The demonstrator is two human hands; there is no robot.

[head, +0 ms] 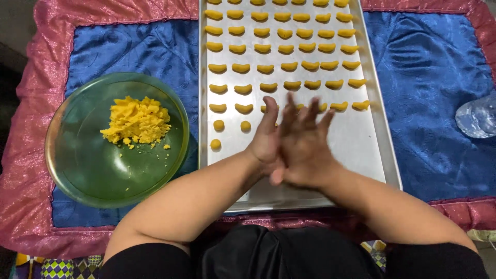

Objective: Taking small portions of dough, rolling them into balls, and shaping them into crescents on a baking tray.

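My left hand (266, 137) and my right hand (310, 144) are pressed palm to palm above the near part of a metal baking tray (369, 155), fingers straight and blurred. Whatever lies between the palms is hidden. Several rows of small yellow crescent-shaped dough pieces (289, 66) fill the tray's far part. Three small yellow dough balls (219, 125) sit on the tray just left of my hands. A green glass bowl (77, 165) to the left holds a lump of crumbly yellow dough (137, 120).
The tray and bowl rest on a blue cloth (429, 77) with a shiny pink border (31, 103). A clear glass object (478, 116) stands at the right edge. Black clothing shows at the bottom of the view.
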